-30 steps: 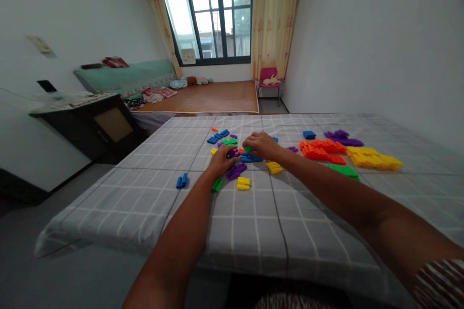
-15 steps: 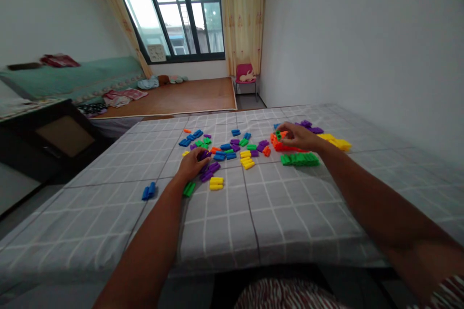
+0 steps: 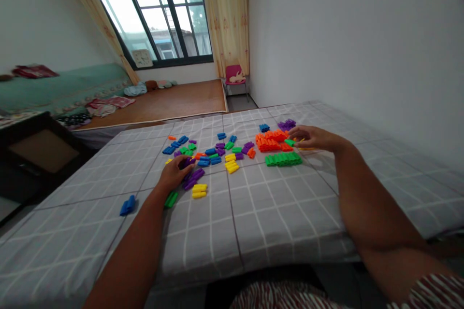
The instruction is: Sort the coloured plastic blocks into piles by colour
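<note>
My right hand (image 3: pixel 316 138) is over the right part of the table, its fingertips closed on a small green plastic piece (image 3: pixel 289 143). That piece sits just right of a block of orange pieces (image 3: pixel 266 142) and above a row of joined green pieces (image 3: pixel 283 159). On the left, my left hand (image 3: pixel 174 172) has its thumb and fingers curled round a purple plastic piece (image 3: pixel 187 161), partly hidden by the fingers. More purple pieces (image 3: pixel 194 178) lie right below that hand, beside a yellow pair (image 3: pixel 199 190). A green pair (image 3: pixel 171 199) lies by the left wrist.
Loose blue (image 3: pixel 210 161), green, purple and yellow pieces are scattered across the middle of the checked tablecloth (image 3: pixel 268 212). A blue pair (image 3: pixel 127 205) lies apart at left. Purple pieces (image 3: pixel 287 125) and a blue group (image 3: pixel 264 127) lie at the back right. A wall stands at right.
My right hand has moved right across the orange block with the green piece, lowering it beside the orange pieces. My left hand stays by the purple pieces. The view has turned slightly right.
</note>
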